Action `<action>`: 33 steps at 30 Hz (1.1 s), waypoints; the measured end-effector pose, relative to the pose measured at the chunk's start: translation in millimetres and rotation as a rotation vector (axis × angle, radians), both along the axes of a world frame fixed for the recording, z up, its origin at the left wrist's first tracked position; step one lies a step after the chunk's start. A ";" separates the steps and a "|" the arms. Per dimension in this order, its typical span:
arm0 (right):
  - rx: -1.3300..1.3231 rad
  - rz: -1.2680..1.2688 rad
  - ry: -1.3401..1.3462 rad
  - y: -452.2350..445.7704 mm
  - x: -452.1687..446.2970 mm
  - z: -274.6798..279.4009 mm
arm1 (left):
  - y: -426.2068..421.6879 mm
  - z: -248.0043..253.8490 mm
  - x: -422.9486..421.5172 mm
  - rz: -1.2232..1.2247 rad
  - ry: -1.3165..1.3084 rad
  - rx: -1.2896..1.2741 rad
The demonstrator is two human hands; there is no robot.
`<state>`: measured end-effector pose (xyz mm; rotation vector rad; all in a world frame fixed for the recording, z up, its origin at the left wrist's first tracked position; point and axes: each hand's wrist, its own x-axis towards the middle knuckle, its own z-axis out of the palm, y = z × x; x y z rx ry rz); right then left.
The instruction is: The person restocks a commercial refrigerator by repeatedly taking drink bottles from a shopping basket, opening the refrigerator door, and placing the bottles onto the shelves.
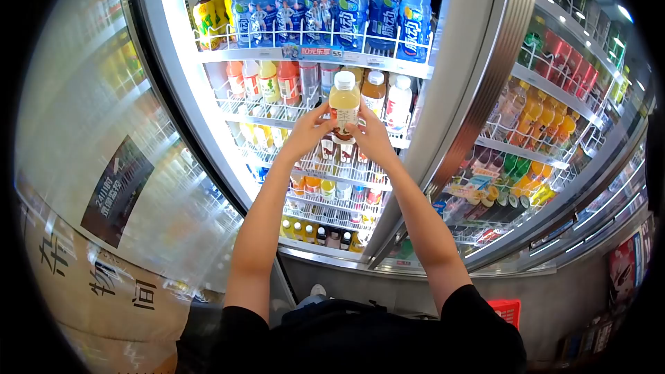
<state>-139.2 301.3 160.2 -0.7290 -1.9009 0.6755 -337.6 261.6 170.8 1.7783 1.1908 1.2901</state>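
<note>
Between my two hands is a drink bottle [344, 100] with a white cap and pale yellow contents, upright in front of the second shelf of an open fridge. My left hand [309, 129] grips it from the left side, and my right hand [370, 135] from the right, with the thumb on the front. Just behind it on the right stand an amber bottle [374, 90] and a white-capped bottle [398, 102] with a pale label. Pink and yellow drinks [269, 82] fill the same shelf to the left.
Blue bottles [353, 10] line the shelf above, behind a wire rail. The fridge door [166, 97] stands open at my left. More drinks fill the closed fridge [540, 118] on the right. A red basket [509, 310] is near my right side on the grey floor.
</note>
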 end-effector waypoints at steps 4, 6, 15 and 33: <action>0.089 -0.145 -0.054 20.1 -6.2 11.1 | 26.8 4.1 -8.0 -0.040 -0.039 0.008; 0.113 -0.124 0.008 36.6 -13.1 10.9 | 37.5 6.7 -9.9 -0.043 -0.068 0.045; 0.148 -0.174 0.096 72.3 -27.4 2.4 | 99.0 -19.2 -13.2 -0.046 -0.108 0.161; 0.229 -0.443 -0.092 68.1 -62.8 -36.6 | 130.1 -50.7 -25.9 0.271 0.419 0.262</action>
